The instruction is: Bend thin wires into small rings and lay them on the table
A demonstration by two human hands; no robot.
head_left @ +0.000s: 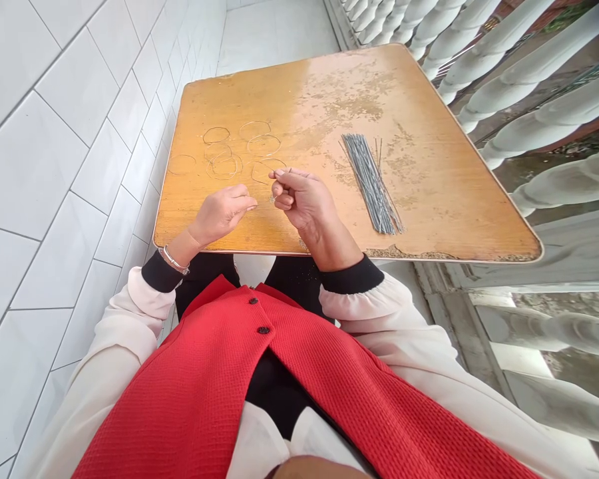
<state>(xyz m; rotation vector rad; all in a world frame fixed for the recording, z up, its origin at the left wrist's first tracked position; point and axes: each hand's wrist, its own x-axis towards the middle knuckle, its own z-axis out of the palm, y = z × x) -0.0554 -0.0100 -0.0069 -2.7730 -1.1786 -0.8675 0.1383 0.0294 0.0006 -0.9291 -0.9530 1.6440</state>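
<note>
My right hand (304, 199) is raised over the near edge of the table, thumb and forefinger pinched. A thin curved wire (259, 178) runs up to those fingertips and appears to be held in them. To its left, my left hand (224, 211) is closed with the fingertips together; whatever it may grip is too small to make out. Beyond both hands, several thin wire rings (223, 166) lie on the table, some overlapping. A bundle of straight grey wires (372, 183) rests to the right of my right hand, with a few strands loose at its side.
The wooden table (444, 193) has a worn, peeling surface and a chipped near edge. A white tiled wall (80, 133) stands close on the left. White balusters (509, 106) line the right side. Pale floor (274, 30) shows beyond the table.
</note>
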